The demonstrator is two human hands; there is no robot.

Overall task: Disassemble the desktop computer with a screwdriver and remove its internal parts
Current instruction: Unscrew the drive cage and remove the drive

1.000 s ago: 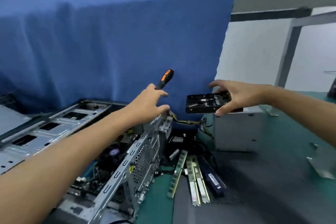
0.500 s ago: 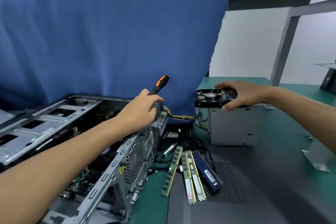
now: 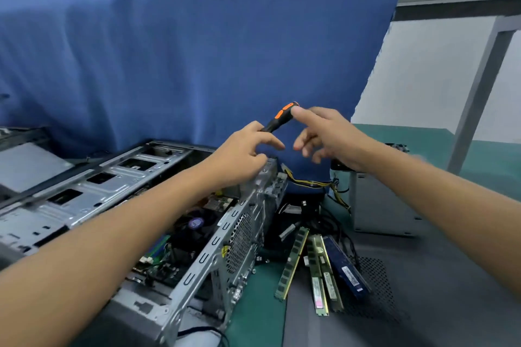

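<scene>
The open desktop case lies on its side at the left, its motherboard and CPU fan showing inside. Above the case's rear corner my left hand grips the lower part of a black-and-orange screwdriver, which points up and to the right. My right hand is just to its right, fingers loose, the index fingertip touching the top of the handle. Behind my right wrist, a hard drive rests on the grey power supply box, mostly hidden.
Several RAM sticks lie fanned on the green mat beside a dark perforated side panel. Yellow and black cables run from the power supply. A blue cloth hangs behind; a grey frame post stands far right.
My right hand let go of the hard drive on top of the power supply and moved left to the screwdriver handle. My left hand kept hold of the screwdriver.
</scene>
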